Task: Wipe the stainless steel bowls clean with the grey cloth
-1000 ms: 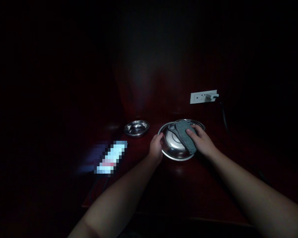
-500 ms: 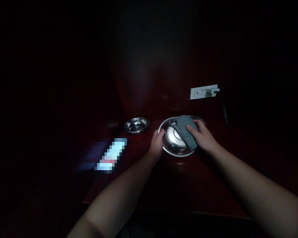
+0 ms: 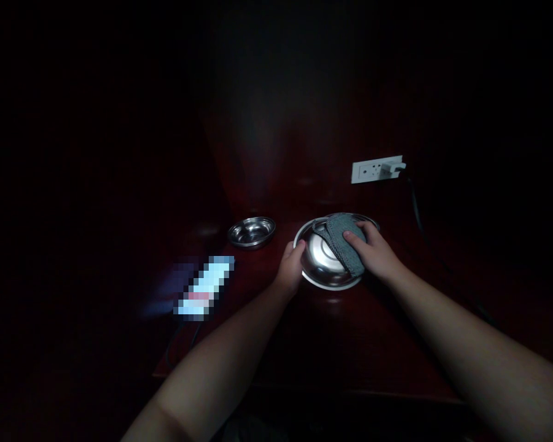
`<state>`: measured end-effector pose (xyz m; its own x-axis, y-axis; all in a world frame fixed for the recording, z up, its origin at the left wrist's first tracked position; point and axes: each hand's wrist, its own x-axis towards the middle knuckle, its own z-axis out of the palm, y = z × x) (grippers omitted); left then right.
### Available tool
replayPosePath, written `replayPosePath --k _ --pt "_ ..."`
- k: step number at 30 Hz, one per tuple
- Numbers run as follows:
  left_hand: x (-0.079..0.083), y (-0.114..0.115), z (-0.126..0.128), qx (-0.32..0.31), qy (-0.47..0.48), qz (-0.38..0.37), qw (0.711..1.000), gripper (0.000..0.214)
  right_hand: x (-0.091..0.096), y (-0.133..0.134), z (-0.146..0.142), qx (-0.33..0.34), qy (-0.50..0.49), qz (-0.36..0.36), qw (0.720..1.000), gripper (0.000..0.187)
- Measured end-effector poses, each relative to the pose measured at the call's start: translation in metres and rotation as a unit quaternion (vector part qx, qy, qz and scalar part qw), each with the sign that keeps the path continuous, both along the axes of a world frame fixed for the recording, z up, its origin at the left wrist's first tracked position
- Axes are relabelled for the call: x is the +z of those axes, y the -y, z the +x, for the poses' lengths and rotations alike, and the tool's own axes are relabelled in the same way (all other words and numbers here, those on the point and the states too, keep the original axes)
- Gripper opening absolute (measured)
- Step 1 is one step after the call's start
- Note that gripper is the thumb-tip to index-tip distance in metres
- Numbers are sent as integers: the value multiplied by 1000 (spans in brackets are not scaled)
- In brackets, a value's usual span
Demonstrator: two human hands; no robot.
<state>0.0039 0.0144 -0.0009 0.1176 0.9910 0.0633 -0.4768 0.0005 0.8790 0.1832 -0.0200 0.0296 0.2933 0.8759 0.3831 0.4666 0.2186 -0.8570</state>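
A shiny metal bowl (image 3: pixel 320 258) is tilted so that its inside faces me. My left hand (image 3: pixel 291 265) grips its left rim, thumb over the edge and the other fingers hidden behind. Folded grey-green cloth (image 3: pixel 345 242) with a dark-and-light woven border lies over the bowl's right part. My right hand (image 3: pixel 373 248) is closed on this cloth, its thumb on top, pressing it against the bowl. Behind the cloth, another metal rim (image 3: pixel 366 217) shows in part; what it belongs to is mostly hidden.
More metal bowls, seemingly stacked (image 3: pixel 252 233), stand to the left on the dark red table (image 3: pixel 332 344). A lit, pixelated phone-like screen (image 3: pixel 205 288) lies nearer me at the left. On the back wall is a white socket (image 3: pixel 366 170) with a plug and a hanging cable (image 3: pixel 416 209).
The view has shifted very slightly. Both hands, the bowl and the cloth keep practically the same places relative to one another.
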Motion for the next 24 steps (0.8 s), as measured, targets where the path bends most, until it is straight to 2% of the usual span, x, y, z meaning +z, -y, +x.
replayPosePath --k 14,24 --pt "6 8 0 -26 -37 -42 998 31 2 1 0 -40 6 -22 999 55" --pt "10 8 1 -21 -23 -41 999 25 2 2 -1 -31 -4 -34 999 53"
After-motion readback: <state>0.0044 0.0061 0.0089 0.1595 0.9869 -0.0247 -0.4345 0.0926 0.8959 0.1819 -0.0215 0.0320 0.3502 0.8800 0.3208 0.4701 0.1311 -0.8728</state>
